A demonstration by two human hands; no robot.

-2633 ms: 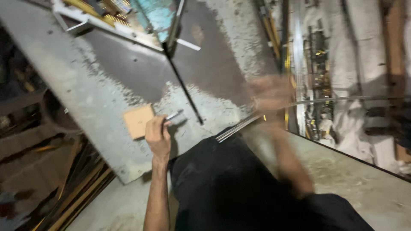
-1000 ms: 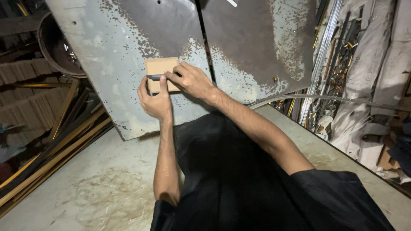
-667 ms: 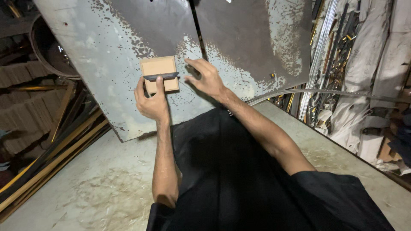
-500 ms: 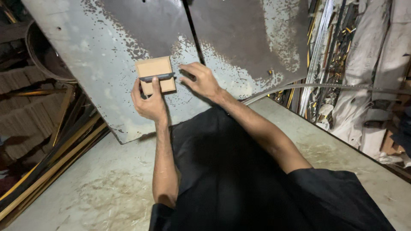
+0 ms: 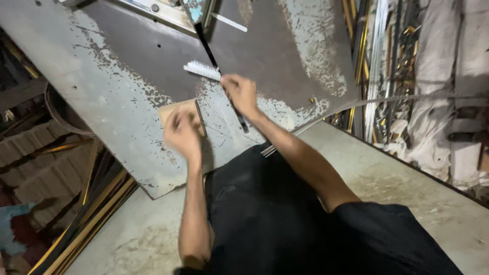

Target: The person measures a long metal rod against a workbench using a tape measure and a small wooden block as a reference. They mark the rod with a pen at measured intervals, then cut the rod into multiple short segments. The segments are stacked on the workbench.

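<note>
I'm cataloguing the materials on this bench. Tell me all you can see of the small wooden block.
The wooden block is a small, flat, light tan rectangle with a darker right edge. It lies on the worn, paint-flaked metal sheet. The left hand, blurred, rests over its lower part and hides it. The right hand is apart from it.

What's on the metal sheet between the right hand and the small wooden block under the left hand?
In the head view, only bare, worn metal sheet lies between the right hand and the wooden block under the left hand.

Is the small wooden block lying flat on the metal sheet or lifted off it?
Flat: the wooden block rests against the metal sheet under the left hand.
</note>
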